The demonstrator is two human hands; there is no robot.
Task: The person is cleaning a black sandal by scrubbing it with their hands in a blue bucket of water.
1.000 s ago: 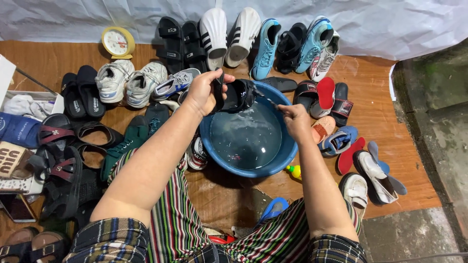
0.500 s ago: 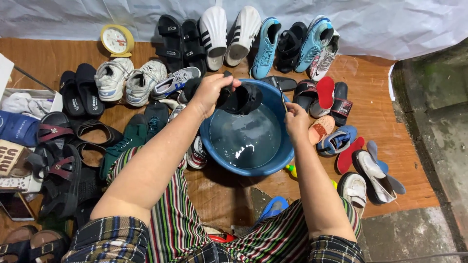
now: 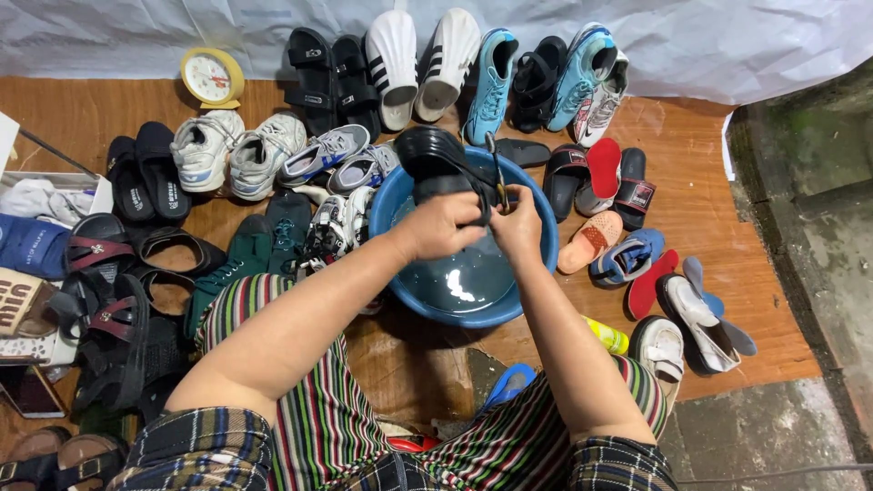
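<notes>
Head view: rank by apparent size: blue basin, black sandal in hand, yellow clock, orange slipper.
1. Blue basin, clearly largest.
2. Black sandal, gripped by the left hand with the right hand on it; partly hidden, and it sits higher than the floor items, so its size is inflated.
3. Orange slipper and yellow clock: look alike, unranked.
</notes>
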